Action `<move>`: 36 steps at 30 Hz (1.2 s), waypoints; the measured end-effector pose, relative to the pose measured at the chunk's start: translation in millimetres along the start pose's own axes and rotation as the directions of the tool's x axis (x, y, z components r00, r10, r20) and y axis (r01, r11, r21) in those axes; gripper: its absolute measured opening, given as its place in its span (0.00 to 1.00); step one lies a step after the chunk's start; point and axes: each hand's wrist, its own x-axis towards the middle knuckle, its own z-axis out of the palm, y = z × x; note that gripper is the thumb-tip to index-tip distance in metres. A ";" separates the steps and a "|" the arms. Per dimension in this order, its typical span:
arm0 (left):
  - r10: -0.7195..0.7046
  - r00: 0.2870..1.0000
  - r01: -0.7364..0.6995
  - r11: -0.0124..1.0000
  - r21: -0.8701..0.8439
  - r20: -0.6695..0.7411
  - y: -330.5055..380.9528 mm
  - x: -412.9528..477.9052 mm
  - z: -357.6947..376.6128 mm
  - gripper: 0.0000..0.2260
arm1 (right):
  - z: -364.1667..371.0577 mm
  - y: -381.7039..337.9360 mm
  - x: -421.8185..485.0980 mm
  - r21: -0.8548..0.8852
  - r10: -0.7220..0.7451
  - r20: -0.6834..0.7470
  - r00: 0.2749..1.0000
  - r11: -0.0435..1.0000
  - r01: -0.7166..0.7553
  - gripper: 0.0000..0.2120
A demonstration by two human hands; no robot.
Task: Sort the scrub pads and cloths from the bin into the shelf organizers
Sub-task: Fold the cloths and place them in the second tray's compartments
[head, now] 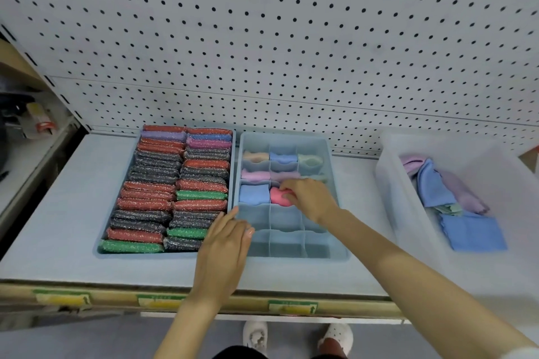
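A blue divided organizer (pixel 338 253) sits mid-shelf, with rolled cloths in its far compartments. My right hand (pixel 312 198) presses a pink cloth (pixel 278 195) down into a middle compartment, fingers curled on it. A blue rolled cloth (pixel 254 194) fills the cell to its left. My left hand (pixel 226 237) rests on the organizer's left front wall, fingers apart, holding nothing. Left of it, a blue tray (pixel 97 251) is packed with two rows of glittery scrub pads (pixel 151 183) in red, dark grey, green and purple. A clear bin (pixel 390 189) at right holds loose cloths (pixel 455 201), blue, purple and green.
A white pegboard wall (pixel 262 38) rises behind the shelf. The shelf's front edge (pixel 204 300) carries yellow-green price labels. A neighbouring shelf with dark items (pixel 20 119) lies at far left. My feet in white shoes (pixel 297 335) show below the shelf.
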 end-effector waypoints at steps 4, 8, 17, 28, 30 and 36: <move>-0.009 1.000 0.009 1.000 -0.025 0.012 0.3 -0.1 -2.4 0.21 | 4.0 3.3 -0.4 0.135 -0.022 0.047 0.999 0.991 0.015 0.11; -0.047 0.999 0.047 0.996 -0.081 0.003 4.3 1.1 -8.1 0.25 | -9.1 8.8 -3.3 0.290 -0.039 0.062 0.997 0.957 0.020 0.12; -0.037 0.996 0.062 0.943 -0.326 0.083 122.4 40.5 2.8 0.19 | -74.0 68.4 -101.6 0.733 0.286 -0.296 0.911 0.680 0.025 0.09; 0.023 0.985 0.080 0.818 -0.569 0.172 307.9 61.7 99.5 0.13 | -80.7 300.7 -237.8 0.880 0.631 -0.077 0.772 0.407 -0.245 0.07; -0.022 0.987 0.101 0.851 -0.515 0.157 318.7 64.8 111.1 0.14 | -65.3 332.1 -238.3 0.835 0.573 0.011 0.820 0.446 -0.322 0.08; -0.002 0.997 0.019 0.973 -0.228 0.071 316.1 67.5 131.6 0.30 | -37.4 375.7 -205.5 0.108 0.294 0.102 0.950 0.947 -0.304 0.29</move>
